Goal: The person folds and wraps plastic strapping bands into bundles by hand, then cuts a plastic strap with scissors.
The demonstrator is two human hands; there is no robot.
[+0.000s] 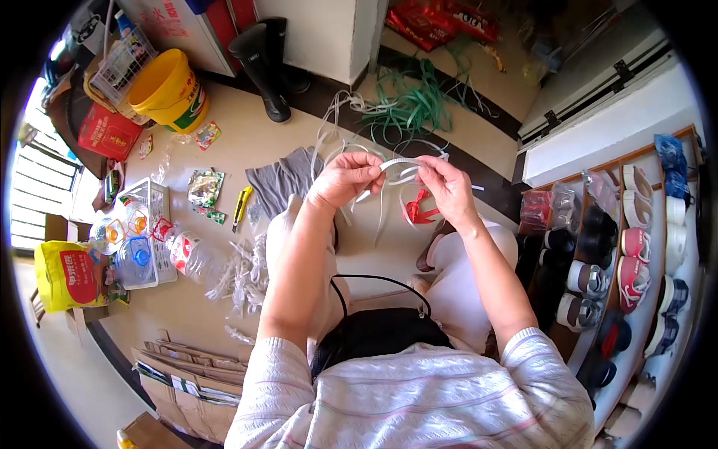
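A white plastic strap (400,162) runs between my two hands, held up over my knees and bent into a small loop. My left hand (346,178) pinches it between thumb and fingers. On the other side my right hand (446,187) grips the strap with its fingertips. Loose strap ends dangle below both hands. A red ribbon-like piece (419,208) lies beneath, near my right hand. Beyond my hands, a tangled heap of green straps (411,101) is spread on the floor with white straps among it.
On the left floor are a yellow utility knife (241,207), a grey cloth (284,178), a white basket of plastic bottles (153,224), a yellow bucket (170,91) and folded cardboard (187,382). Black boots (262,67) stand by the wall. A shoe rack (643,299) stands at right.
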